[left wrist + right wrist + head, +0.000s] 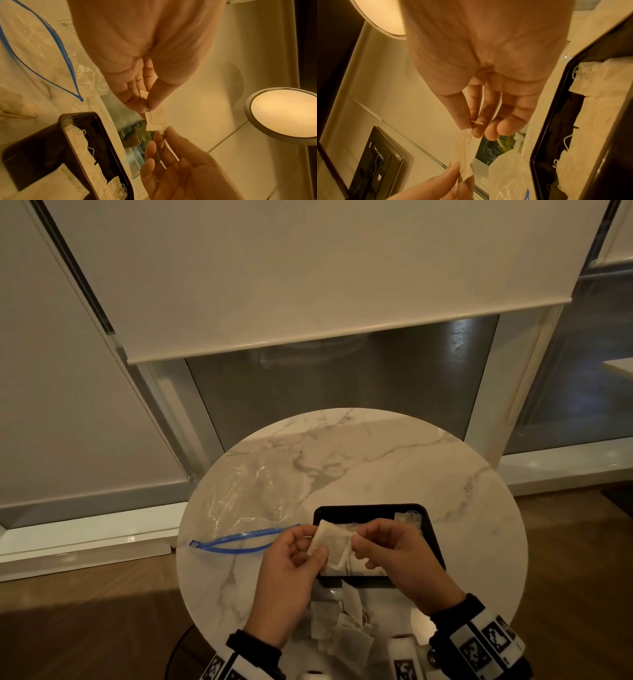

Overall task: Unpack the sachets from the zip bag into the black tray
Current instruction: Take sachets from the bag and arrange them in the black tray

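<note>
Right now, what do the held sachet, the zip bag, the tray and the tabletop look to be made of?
Sachet: thin off-white filter paper, matte, with string, probably.
Zip bag: clear crinkled plastic film, glossy, blue zip strip.
Black tray: smooth black, likely plastic.
Tabletop: white marble look with grey veins, polished; possibly imitation.

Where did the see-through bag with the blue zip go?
In the head view the zip bag lies open on the left of the marble table, just left of the black tray and beyond the left hand.

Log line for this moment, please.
left hand: pinches sachet | right hand: pinches same sachet | above tray | bag: open, left of tray
</note>
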A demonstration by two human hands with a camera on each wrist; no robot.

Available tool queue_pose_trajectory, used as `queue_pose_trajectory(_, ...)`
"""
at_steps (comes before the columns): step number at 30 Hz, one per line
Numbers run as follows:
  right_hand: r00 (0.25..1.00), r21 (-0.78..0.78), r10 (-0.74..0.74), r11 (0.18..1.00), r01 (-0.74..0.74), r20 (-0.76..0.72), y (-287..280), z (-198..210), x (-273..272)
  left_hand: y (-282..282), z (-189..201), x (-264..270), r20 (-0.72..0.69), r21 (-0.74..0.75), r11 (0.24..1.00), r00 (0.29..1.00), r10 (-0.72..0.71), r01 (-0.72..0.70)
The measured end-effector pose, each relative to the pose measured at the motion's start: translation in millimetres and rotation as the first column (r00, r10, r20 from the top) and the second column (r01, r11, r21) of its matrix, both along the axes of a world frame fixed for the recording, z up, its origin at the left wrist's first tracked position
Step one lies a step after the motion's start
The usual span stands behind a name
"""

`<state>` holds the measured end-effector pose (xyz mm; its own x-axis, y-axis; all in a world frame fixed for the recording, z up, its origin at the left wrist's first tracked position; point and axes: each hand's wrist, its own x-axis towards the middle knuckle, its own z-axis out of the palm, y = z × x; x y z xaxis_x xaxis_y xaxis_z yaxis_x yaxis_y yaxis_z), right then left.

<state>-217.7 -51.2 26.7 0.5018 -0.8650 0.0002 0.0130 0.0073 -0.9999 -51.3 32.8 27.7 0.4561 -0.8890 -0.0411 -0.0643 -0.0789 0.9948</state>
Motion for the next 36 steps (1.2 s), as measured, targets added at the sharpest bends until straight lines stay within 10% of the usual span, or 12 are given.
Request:
queue_pose_trajectory(19, 0.964, -0.257, -0.267, 0.932, 0.257, -0.004, -3.1, 16.8, -12.5, 1.3, 13.7, -9.9, 0.037, -0.083, 0.997, 0.999, -0.005, 0.008)
queue_pose_trajectory(36, 0.984, -0.297, -0.049, 0.955, -0.005, -0.174, -7.0, 9.3, -22.6, -7.5, 3.8, -14.0, 0.121, -0.047, 0.997, 0.991, -0.052, 0.058)
